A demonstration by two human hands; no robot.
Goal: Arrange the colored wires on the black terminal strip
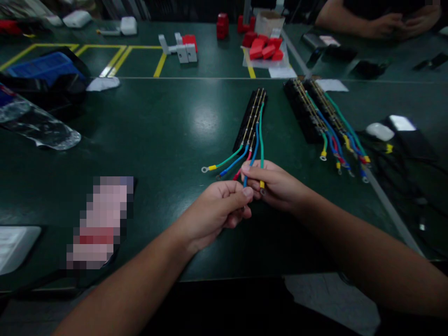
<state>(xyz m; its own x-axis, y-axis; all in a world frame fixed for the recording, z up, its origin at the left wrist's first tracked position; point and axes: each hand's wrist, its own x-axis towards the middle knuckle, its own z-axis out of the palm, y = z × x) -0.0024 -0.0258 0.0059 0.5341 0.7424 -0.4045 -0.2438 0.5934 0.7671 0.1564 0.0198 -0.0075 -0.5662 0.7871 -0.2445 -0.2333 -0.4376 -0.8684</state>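
A black terminal strip (pixel 249 116) lies on the dark green table (pixel 168 135), with green, blue and red wires (pixel 245 154) running from it toward me. My left hand (pixel 217 210) is closed in a pinch on the end of a blue wire (pixel 254 149). Touching it from the right, my right hand (pixel 276 184) is closed around a green wire (pixel 261 140) with a yellow-sleeved tip. A green wire with a ring lug (pixel 206 169) lies loose to the left.
Two more wired terminal strips (pixel 315 109) lie to the right. Red and grey parts (pixel 262 46) and a cardboard box sit at the back. A blue bin (pixel 42 67) and plastic bags (pixel 38 128) are at left. Another person's hands (pixel 395 23) rest at the far right.
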